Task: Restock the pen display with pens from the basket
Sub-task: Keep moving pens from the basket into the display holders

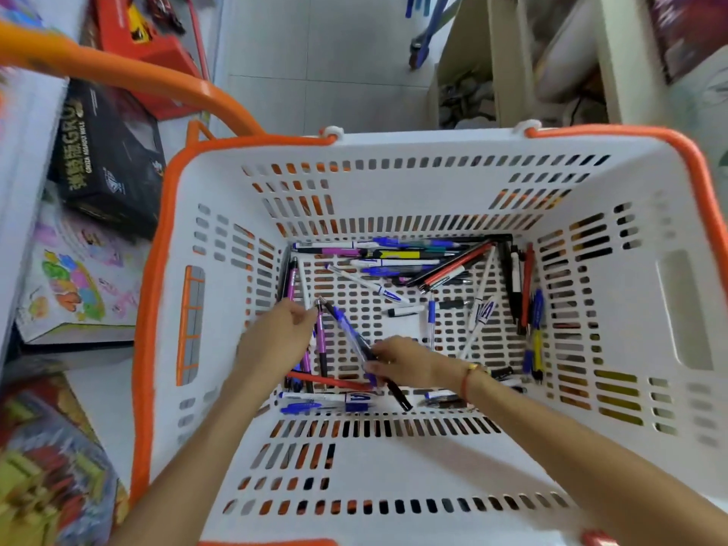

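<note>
Basket (394, 179): white slotted plastic with an orange rim, seen from above, both arms reaching in.
Boxes (108, 159): stacked on the floor to its left.
Pens (398, 262): scattered across the basket floor.
Right hand (405, 362): fingers curled round a small bundle of pens, apparently blue and black.
Left hand (277, 336): fingers pinching the bundle's upper tips.
</note>
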A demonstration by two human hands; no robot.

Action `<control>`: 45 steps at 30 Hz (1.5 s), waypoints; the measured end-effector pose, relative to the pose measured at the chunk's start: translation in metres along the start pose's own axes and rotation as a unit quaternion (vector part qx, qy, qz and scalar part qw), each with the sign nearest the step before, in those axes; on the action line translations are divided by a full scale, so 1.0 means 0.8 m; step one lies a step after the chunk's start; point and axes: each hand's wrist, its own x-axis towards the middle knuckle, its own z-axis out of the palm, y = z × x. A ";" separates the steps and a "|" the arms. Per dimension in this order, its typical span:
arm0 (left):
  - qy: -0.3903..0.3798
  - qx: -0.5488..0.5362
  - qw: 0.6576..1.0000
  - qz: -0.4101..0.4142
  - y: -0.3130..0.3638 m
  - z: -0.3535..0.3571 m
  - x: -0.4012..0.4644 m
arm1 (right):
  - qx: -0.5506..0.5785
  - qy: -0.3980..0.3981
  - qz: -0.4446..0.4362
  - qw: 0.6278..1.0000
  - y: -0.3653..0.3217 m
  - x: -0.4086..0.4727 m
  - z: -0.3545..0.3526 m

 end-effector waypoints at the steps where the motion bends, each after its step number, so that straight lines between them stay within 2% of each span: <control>1: -0.052 -0.018 0.998 -0.011 0.010 -0.004 0.003 | 0.096 -0.003 0.001 0.995 -0.002 -0.007 -0.010; 3: -0.164 -0.126 0.977 -0.041 0.033 -0.006 0.005 | 0.238 -0.004 -0.009 0.971 -0.009 -0.025 -0.029; 5: -0.208 -0.228 0.950 -0.040 0.055 -0.005 0.005 | 0.302 -0.007 -0.036 0.953 -0.017 -0.037 -0.041; 9: -0.196 -0.388 0.901 -0.004 0.074 0.002 0.006 | 0.345 0.032 -0.048 0.937 -0.027 -0.043 -0.052; 12: -0.181 -0.444 0.878 0.003 0.077 0.001 0.010 | 0.336 0.047 -0.038 0.940 -0.022 -0.046 -0.063; 15: -0.172 -0.447 0.878 0.011 0.079 0.003 0.011 | 0.325 0.034 -0.038 0.944 -0.010 -0.048 -0.069; 20: -0.121 -0.448 0.886 -0.015 0.082 0.005 0.013 | 0.369 0.018 -0.046 0.928 -0.005 -0.056 -0.073; 30: -0.149 -0.435 0.888 -0.007 0.079 -0.004 0.015 | 0.382 -0.014 -0.049 0.923 0.012 -0.057 -0.070; 35: -0.196 -0.335 0.922 -0.002 0.072 -0.011 0.013 | 0.318 -0.076 -0.027 0.945 0.012 -0.061 -0.079; 39: -0.284 -0.227 0.932 -0.012 0.063 -0.013 0.011 | 0.292 -0.031 0.018 0.956 0.015 -0.061 -0.094; 42: -0.337 -0.210 0.917 -0.020 0.062 -0.009 0.009 | 0.366 0.033 0.054 0.929 0.016 -0.057 -0.105; 45: -0.355 -0.236 0.904 -0.025 0.065 -0.005 0.009 | 0.425 0.084 0.066 0.899 0.012 -0.052 -0.107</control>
